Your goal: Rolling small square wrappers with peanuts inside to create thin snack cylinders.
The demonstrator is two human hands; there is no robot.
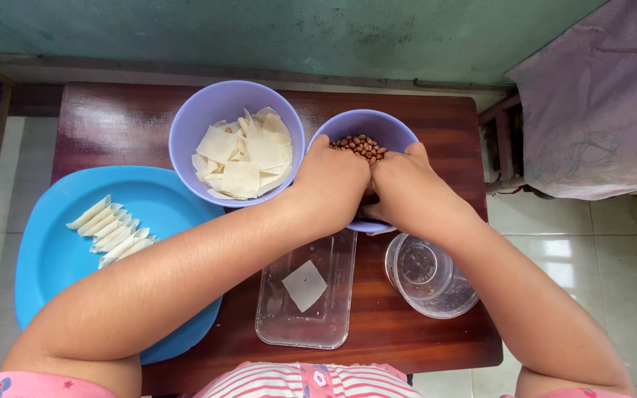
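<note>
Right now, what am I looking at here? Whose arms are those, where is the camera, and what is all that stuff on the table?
The camera sits on a person's head and looks straight down, so the arms are that person's own. Both hands, the left hand and the right hand, are dipped in a purple bowl of peanuts. Whether they grip any nuts cannot be seen. Beside it stands a bigger purple bowl of pale dough squares. On the wooden table there are also a blue plate with rolled wrappers, a clear tray holding one square, and a clear empty cup.
</note>
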